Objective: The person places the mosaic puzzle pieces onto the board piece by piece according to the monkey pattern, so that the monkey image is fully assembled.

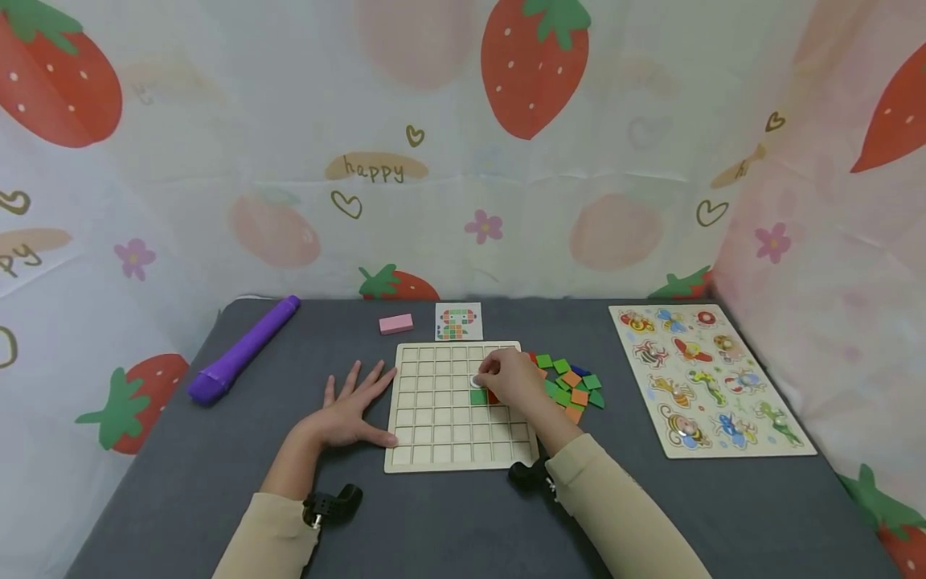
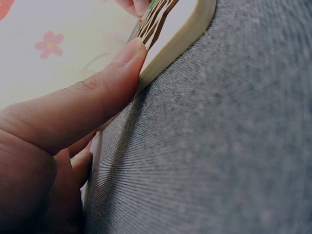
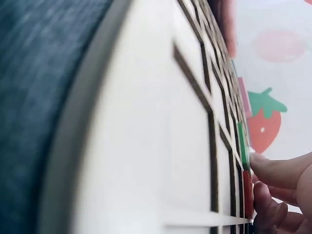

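A pale wooden grid board lies on the grey table. My left hand is spread flat beside its left edge; the thumb touches the board's side. Over the upper right part of the grid, my right hand pinches a small white tile, mostly covered by the fingertips. A green tile sits in a cell just below it, with a red tile to its right, partly under the hand. In the right wrist view the green tile and red tile stand next to the fingers.
Loose green, orange, red and blue tiles lie right of the board. Behind it are a pattern card and a pink block. A purple stick lies at left; an insect picture board is at right.
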Tool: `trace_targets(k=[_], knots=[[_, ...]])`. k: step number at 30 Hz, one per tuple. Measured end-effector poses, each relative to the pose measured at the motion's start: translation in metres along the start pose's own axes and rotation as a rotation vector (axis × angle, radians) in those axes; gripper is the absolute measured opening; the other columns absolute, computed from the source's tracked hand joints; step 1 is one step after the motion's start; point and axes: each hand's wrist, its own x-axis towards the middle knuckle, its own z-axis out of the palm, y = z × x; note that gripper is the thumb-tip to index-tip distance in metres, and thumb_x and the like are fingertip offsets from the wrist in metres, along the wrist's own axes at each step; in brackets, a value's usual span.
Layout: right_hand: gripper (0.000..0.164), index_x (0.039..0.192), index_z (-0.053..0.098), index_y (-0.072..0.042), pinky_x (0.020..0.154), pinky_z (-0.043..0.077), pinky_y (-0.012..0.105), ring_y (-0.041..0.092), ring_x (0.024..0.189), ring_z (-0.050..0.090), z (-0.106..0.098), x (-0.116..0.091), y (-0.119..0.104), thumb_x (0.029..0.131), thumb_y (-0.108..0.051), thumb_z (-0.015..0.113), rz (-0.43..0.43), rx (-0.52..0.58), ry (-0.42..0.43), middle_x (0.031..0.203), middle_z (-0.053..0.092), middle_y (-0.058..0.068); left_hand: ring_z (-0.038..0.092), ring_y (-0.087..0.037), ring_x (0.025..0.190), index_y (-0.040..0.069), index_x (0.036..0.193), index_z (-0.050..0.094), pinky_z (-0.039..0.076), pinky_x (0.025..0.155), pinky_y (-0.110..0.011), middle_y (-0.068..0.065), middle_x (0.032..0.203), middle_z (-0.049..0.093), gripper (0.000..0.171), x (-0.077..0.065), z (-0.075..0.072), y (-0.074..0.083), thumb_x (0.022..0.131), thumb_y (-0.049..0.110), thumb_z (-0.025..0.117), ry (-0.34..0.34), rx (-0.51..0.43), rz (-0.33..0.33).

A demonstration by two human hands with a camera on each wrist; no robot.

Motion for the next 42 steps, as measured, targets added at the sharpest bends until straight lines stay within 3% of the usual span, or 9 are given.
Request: trace_targets(k=[6,15,25,34,38,42], knots=[[0.009,0.089,0.075,-0.017,0.057,0.045,0.030,0.016,0.067,0.058,-0.004,-0.002,0.006,0.090,-0.026,0.078,-0.011,0.077,0.015,0.076,0.066,-0.002,-0.020,-0.039,0.154,0.023,0.164,0.015,-0.022,0.112,-0.068,-0.009,0.172,0.002,0.120,0.001,0.001,-0.001,0.073,0.056,0.085,0.002,0.006,-0.006],[0.014,0.099,0.077,-0.012,0.063,0.049,0.031,0.018,0.076,0.060,-0.028,-0.012,0.021,0.091,-0.023,0.077,-0.006,0.144,0.067,0.085,0.069,0.002,-0.021,-0.039,0.154,0.024,0.164,0.013,-0.022,0.113,-0.067,-0.008,0.172,0.000,0.120,0.001,0.002,-0.004,0.074,0.057,0.085,0.000,0.011,-0.004],[0.015,0.103,0.076,-0.011,0.078,0.055,0.039,0.021,0.087,0.063,-0.044,-0.025,0.040,0.091,-0.020,0.077,0.034,0.110,0.108,0.093,0.072,0.003,-0.020,-0.040,0.154,0.023,0.164,0.013,-0.022,0.112,-0.068,-0.010,0.172,0.001,0.120,0.002,0.002,-0.002,0.074,0.056,0.084,0.002,0.008,0.001],[0.017,0.106,0.076,-0.011,0.074,0.053,0.038,0.022,0.087,0.063,-0.053,-0.028,0.058,0.092,-0.022,0.076,0.043,0.089,0.122,0.096,0.073,0.004,-0.019,-0.041,0.154,0.022,0.164,0.015,-0.022,0.112,-0.068,-0.011,0.171,0.003,0.119,0.002,0.002,-0.002,0.073,0.054,0.085,0.016,0.007,0.005],[0.021,0.109,0.076,-0.011,0.078,0.053,0.040,0.026,0.096,0.063,-0.058,-0.026,0.068,0.092,-0.025,0.077,0.051,0.067,0.134,0.105,0.074,0.008,-0.019,-0.040,0.154,0.023,0.164,0.015,-0.022,0.112,-0.068,-0.010,0.171,0.002,0.119,0.002,0.002,-0.002,0.073,0.055,0.085,0.015,0.008,0.004],[0.026,0.115,0.075,-0.010,0.091,0.052,0.049,0.033,0.111,0.061,-0.063,-0.023,0.077,0.093,-0.023,0.076,0.083,0.049,0.145,0.117,0.071,0.013,-0.019,-0.041,0.154,0.021,0.164,0.015,-0.022,0.112,-0.069,-0.012,0.171,0.002,0.120,0.002,0.002,-0.003,0.073,0.055,0.085,0.013,0.005,0.005]])
